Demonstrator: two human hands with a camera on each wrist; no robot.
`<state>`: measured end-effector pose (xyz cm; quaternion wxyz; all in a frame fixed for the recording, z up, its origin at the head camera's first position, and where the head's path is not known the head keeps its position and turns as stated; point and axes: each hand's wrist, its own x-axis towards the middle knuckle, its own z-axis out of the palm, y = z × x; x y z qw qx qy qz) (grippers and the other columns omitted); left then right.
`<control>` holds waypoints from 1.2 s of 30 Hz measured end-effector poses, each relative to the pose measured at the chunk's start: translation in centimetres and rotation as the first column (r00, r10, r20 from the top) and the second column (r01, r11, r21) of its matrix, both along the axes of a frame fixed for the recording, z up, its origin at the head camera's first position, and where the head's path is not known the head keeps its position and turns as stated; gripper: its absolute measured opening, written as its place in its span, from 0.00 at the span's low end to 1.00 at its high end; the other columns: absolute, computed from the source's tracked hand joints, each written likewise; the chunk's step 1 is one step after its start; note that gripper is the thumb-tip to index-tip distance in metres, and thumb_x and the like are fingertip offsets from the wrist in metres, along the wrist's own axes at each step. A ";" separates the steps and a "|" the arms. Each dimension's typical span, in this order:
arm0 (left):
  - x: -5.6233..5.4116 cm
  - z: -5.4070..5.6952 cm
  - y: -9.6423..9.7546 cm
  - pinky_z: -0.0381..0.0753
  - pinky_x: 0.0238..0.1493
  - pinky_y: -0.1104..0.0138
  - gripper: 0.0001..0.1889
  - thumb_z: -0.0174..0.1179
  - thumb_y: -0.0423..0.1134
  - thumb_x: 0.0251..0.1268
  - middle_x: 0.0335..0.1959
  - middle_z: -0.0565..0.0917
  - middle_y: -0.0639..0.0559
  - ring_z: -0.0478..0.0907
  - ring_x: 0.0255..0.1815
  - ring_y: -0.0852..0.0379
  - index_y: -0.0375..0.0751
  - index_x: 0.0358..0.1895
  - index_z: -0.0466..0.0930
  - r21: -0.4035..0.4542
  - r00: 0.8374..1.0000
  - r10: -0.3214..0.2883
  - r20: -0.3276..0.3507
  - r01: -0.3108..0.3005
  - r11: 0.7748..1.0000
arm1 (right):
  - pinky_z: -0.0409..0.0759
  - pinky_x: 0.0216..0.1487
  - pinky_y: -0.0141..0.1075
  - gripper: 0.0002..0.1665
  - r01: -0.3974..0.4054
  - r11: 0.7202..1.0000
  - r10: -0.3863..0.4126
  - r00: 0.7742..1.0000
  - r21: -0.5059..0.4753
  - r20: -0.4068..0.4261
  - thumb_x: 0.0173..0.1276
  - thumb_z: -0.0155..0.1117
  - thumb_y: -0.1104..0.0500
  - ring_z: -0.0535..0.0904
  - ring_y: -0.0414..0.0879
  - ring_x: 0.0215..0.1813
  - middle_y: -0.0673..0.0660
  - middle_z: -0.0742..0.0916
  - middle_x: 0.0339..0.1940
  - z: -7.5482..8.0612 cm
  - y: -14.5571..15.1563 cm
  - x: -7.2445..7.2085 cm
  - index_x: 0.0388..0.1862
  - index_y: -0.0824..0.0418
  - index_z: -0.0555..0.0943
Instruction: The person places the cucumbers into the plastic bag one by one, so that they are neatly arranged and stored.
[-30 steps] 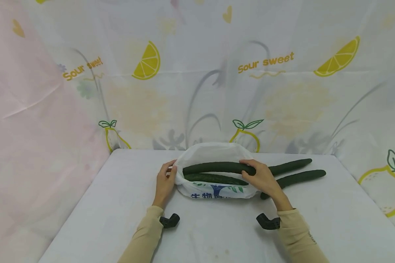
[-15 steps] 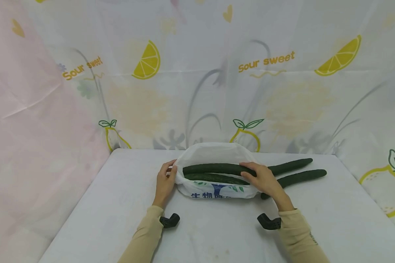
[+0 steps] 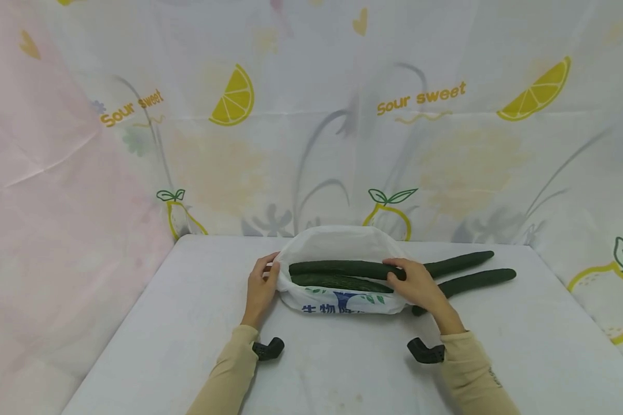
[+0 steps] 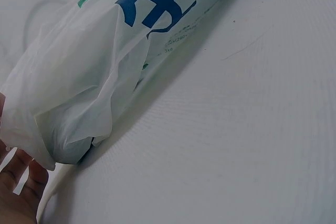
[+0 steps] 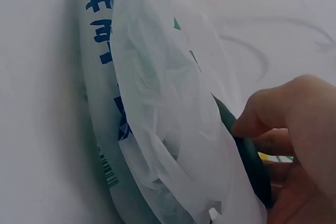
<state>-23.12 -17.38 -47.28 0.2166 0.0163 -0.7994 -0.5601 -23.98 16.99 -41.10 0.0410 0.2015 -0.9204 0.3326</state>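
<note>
Pinching the right end of a long dark-green cucumber in a white plastic bag toward the back edge of the white tabletop, the right hand hides the tip in the head view. The left hand has its grip clamped on the bag's left rim, whose printed front partly covers a ridged green cucumber. Nearer the tabletop's right edge, two loose dark-green cucumbers run partly hidden behind the right hand.

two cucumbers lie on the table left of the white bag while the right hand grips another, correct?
Not quite: the two cucumbers on the table lie to the right of the white bag, as the head view shows. The right hand does grip another cucumber.
</note>
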 end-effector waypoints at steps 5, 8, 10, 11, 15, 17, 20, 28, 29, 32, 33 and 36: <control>-0.1 0.1 0.2 0.76 0.40 0.69 0.16 0.52 0.47 0.71 0.53 0.79 0.51 0.75 0.44 0.57 0.50 0.58 0.77 -0.011 1.000 0.009 -0.009 -0.009 1.000 | 0.67 0.62 0.58 0.22 -0.045 0.999 0.045 0.999 0.027 -0.001 0.69 0.55 0.63 0.70 0.65 0.65 0.67 0.79 0.61 0.3 0.5 0.0 0.61 0.66 0.74; -0.1 0.2 0.2 0.76 0.40 0.69 0.16 0.52 0.47 0.71 0.53 0.79 0.52 0.75 0.44 0.57 0.51 0.58 0.76 -0.014 1.000 0.011 -0.005 -0.011 1.000 | 0.68 0.61 0.58 0.22 -0.054 0.998 0.055 0.998 0.046 -0.018 0.69 0.56 0.62 0.70 0.66 0.64 0.68 0.79 0.60 0.3 0.7 0.0 0.61 0.67 0.74; -0.1 0.2 0.2 0.76 0.41 0.69 0.16 0.52 0.47 0.71 0.53 0.79 0.51 0.75 0.45 0.56 0.51 0.58 0.76 -0.017 1.000 0.009 -0.006 -0.009 1.000 | 0.68 0.61 0.58 0.22 -0.063 0.997 0.064 0.997 0.055 -0.033 0.70 0.57 0.61 0.71 0.66 0.63 0.67 0.79 0.60 0.2 0.7 0.0 0.61 0.66 0.74; -0.1 0.2 0.2 0.76 0.41 0.69 0.17 0.52 0.47 0.71 0.53 0.79 0.51 0.75 0.45 0.55 0.50 0.58 0.76 -0.018 1.000 0.008 -0.008 -0.008 1.000 | 0.69 0.60 0.58 0.22 -0.067 0.996 0.069 0.997 0.060 -0.041 0.69 0.57 0.61 0.72 0.66 0.62 0.67 0.79 0.60 0.2 0.7 0.0 0.61 0.66 0.75; 0.0 0.0 0.1 0.75 0.41 0.69 0.17 0.51 0.47 0.71 0.54 0.79 0.50 0.75 0.45 0.54 0.49 0.59 0.76 -0.017 1.000 0.005 -0.008 -0.005 1.000 | 0.71 0.58 0.57 0.22 -0.079 0.994 0.084 0.994 0.077 -0.067 0.69 0.58 0.60 0.73 0.65 0.61 0.66 0.80 0.59 -0.1 0.8 0.0 0.61 0.64 0.75; 0.0 0.0 0.1 0.75 0.40 0.71 0.17 0.52 0.47 0.71 0.54 0.79 0.50 0.75 0.45 0.54 0.49 0.59 0.76 -0.014 1.000 0.008 -0.004 -0.008 1.000 | 0.71 0.58 0.57 0.22 -0.071 0.994 0.076 0.995 0.081 -0.071 0.68 0.59 0.60 0.74 0.64 0.61 0.65 0.81 0.59 -0.1 0.8 0.0 0.60 0.63 0.76; 0.3 0.5 0.1 0.75 0.39 0.72 0.18 0.52 0.46 0.71 0.54 0.78 0.47 0.74 0.45 0.54 0.47 0.59 0.76 0.001 1.000 -0.003 0.004 0.003 1.000 | 0.71 0.57 0.57 0.22 -0.053 0.995 0.059 0.996 0.086 -0.072 0.68 0.60 0.58 0.74 0.64 0.60 0.65 0.81 0.58 0.0 0.8 0.0 0.59 0.63 0.77; 2.1 3.4 0.9 0.74 0.37 0.74 0.17 0.52 0.38 0.71 0.53 0.78 0.41 0.75 0.46 0.48 0.37 0.59 0.75 0.006 1.000 -0.023 0.009 0.023 1.000 | 0.72 0.56 0.58 0.22 -0.003 0.994 0.007 0.999 0.105 -0.040 0.67 0.61 0.54 0.75 0.64 0.60 0.63 0.82 0.57 0.2 0.7 0.2 0.58 0.61 0.78; 2.2 3.4 0.9 0.74 0.38 0.74 0.17 0.52 0.38 0.71 0.54 0.78 0.41 0.75 0.46 0.48 0.36 0.59 0.75 0.006 1.000 -0.024 0.008 0.024 1.000 | 0.72 0.56 0.58 0.22 0.004 0.994 0.000 0.999 0.110 -0.039 0.67 0.61 0.54 0.75 0.64 0.59 0.63 0.82 0.57 0.3 0.7 0.2 0.57 0.61 0.78; 2.2 3.5 0.9 0.74 0.38 0.74 0.17 0.52 0.38 0.71 0.53 0.78 0.40 0.75 0.46 0.48 0.36 0.59 0.75 0.009 1.000 -0.025 0.001 0.025 1.000 | 0.73 0.54 0.57 0.21 0.024 0.993 -0.021 0.999 0.114 -0.029 0.67 0.61 0.53 0.76 0.63 0.57 0.63 0.83 0.55 0.3 0.6 0.1 0.55 0.62 0.78; 2.3 3.5 0.9 0.74 0.38 0.74 0.17 0.52 0.38 0.71 0.54 0.78 0.40 0.75 0.46 0.48 0.35 0.59 0.75 0.009 1.000 -0.025 0.001 0.025 1.000 | 0.73 0.54 0.57 0.21 0.030 0.993 -0.027 0.999 0.114 -0.026 0.67 0.61 0.53 0.77 0.63 0.56 0.63 0.83 0.54 0.3 0.6 0.1 0.54 0.62 0.78; 2.3 3.5 0.9 0.73 0.38 0.74 0.17 0.52 0.37 0.71 0.54 0.78 0.40 0.75 0.45 0.49 0.35 0.58 0.75 0.016 1.000 -0.023 0.000 0.023 1.000 | 0.74 0.52 0.55 0.20 0.029 0.993 -0.026 0.999 0.115 -0.030 0.67 0.61 0.53 0.78 0.62 0.54 0.63 0.84 0.51 0.2 0.6 0.1 0.52 0.63 0.79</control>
